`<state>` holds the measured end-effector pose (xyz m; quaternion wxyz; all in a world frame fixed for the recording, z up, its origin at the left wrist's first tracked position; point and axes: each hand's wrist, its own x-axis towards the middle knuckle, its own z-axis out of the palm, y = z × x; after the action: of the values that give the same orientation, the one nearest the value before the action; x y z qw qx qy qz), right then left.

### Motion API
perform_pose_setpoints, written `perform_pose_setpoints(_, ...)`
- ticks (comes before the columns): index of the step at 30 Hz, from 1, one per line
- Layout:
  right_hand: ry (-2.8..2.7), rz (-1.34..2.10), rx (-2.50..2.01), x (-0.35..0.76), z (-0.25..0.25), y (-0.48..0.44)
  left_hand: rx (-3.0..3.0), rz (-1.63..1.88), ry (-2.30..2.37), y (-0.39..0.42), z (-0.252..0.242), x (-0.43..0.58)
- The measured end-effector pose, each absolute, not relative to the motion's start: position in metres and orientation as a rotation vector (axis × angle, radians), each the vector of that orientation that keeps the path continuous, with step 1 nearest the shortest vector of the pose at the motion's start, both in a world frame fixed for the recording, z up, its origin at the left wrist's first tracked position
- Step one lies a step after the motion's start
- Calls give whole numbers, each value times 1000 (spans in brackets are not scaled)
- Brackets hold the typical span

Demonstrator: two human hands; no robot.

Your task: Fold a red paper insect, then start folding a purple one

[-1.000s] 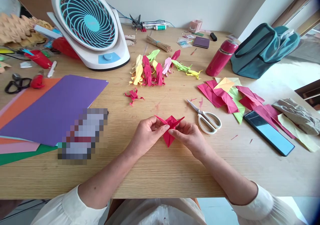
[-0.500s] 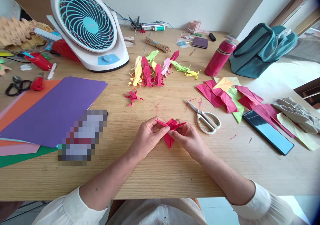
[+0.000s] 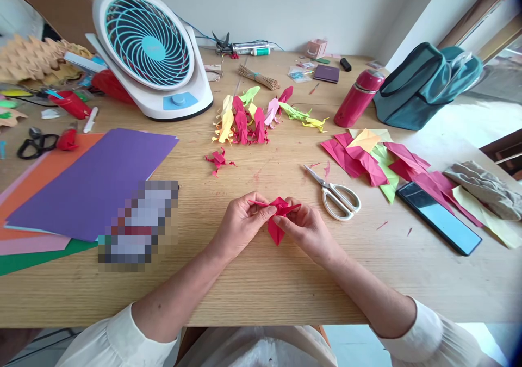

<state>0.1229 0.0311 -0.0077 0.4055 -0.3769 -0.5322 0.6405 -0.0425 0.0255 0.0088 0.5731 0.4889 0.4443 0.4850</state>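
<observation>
A red origami piece [image 3: 278,231] with thin pointed arms sticking out to both sides is held just above the table, near its front. My left hand [image 3: 240,223] pinches its left side between thumb and fingers. On the other side, my right hand [image 3: 312,228] grips it the same way, thumb tips close together at the centre. My fingers hide part of the folds. White-handled scissors [image 3: 340,199] lie right of my right hand, blades pointing away to the left. Beyond my hands sits a small red folded paper figure [image 3: 219,161] with thin curled limbs.
Several colourful paper figures [image 3: 242,122] cluster behind. A fan [image 3: 179,103] stands back left, above stacked coloured paper [image 3: 93,182]. Rightward are folded sheets [image 3: 354,160], a phone [image 3: 439,217], a red flask [image 3: 359,99] and a teal bag [image 3: 408,98].
The view has shifted slightly. Both hands keep their pinch on the red origami piece, and its side points sit a little lower and flatter.
</observation>
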Motion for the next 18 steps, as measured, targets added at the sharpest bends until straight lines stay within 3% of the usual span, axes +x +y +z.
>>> perform_pose_setpoints(18, -1331, 1726, -930, 125, 0, 33, 1149, 1155, 1085, 28, 18, -54)
